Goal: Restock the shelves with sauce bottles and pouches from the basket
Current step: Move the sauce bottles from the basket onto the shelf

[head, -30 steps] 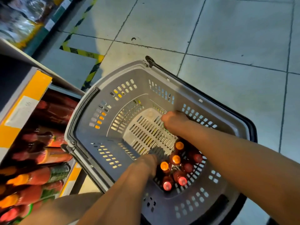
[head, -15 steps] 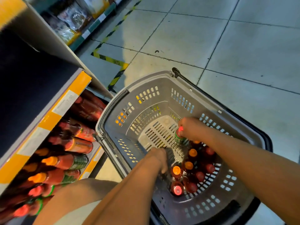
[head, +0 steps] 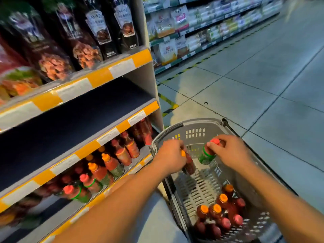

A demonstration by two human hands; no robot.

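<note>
A grey plastic basket (head: 194, 125) stands on the floor at the lower right, with several red sauce bottles (head: 220, 213) upright in its near end. My left hand (head: 171, 157) grips an orange-capped red bottle (head: 189, 163) above the basket's left side. My right hand (head: 231, 152) holds a pink-capped bottle with a green label (head: 206, 155) by its neck above the basket's middle. To the left, the lower shelf (head: 112, 135) carries rows of sauce bottles (head: 108, 165). The shelf above it (head: 73, 120) is bare and dark.
Dark sauce pouches (head: 98, 30) stand on the top shelf (head: 98, 76). A second aisle of packaged goods (head: 192, 32) runs along the back. Tiled floor (head: 263, 88) with a yellow-black tape line spreads to the right of the basket.
Both hands have lifted out of the basket, each with a bottle. The view has swung up from the basket floor to the shelves.
</note>
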